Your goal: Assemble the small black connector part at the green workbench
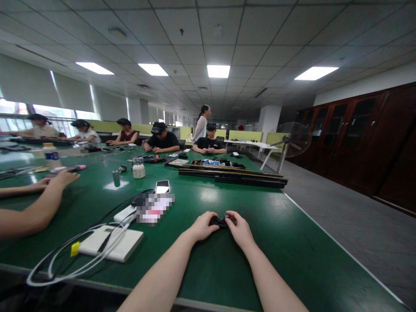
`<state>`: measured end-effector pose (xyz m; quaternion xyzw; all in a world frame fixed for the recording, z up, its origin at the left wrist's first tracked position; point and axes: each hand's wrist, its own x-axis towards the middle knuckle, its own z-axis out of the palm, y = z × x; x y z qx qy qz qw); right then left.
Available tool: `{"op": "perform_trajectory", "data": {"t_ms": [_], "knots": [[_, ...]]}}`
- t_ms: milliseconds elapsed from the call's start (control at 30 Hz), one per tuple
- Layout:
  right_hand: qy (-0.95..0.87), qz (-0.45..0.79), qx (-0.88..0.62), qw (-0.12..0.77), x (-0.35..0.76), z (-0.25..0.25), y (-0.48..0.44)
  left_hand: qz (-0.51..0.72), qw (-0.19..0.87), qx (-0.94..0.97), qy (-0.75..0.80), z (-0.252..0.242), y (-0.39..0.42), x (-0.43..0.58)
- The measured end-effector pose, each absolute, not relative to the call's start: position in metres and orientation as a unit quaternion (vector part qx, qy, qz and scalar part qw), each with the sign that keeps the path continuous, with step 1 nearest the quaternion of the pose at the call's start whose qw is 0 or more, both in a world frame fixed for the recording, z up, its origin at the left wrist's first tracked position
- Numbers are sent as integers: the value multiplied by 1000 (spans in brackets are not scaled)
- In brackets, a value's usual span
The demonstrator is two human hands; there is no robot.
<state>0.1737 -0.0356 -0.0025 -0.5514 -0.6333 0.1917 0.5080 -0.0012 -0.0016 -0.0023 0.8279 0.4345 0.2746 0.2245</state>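
Observation:
My left hand (203, 226) and my right hand (239, 229) meet on the green table (253, 208), fingers curled around a small black part (219, 221) held between them. Most of the part is hidden by the fingers, so I cannot make out what it is. Both forearms reach in from the bottom edge.
To the left lie a white flat box (112, 242) with looped white cable (65, 264), a blurred card, a phone (163, 186) and a small white jar (138, 170). Another person's arms (35, 203) rest at the left. Long black bars (232, 175) lie ahead. Several seated people work at the far end; a fan (294, 139) stands on the right.

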Motion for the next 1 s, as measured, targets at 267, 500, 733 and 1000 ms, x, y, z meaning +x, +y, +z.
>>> {"op": "perform_trajectory", "data": {"t_ms": [267,500,733,1000], "knots": [[-608,173,-567,529,174,2,-37,271,227,829,434,0,-3,-1],[-589,169,-574,544,176,2,-35,280,228,827,431,-4,-1,-1],[-582,153,-569,561,176,0,-34,278,226,827,433,-4,-1,-1],[-566,144,-572,576,178,-2,-32,276,221,831,430,-2,-2,-1]]}}
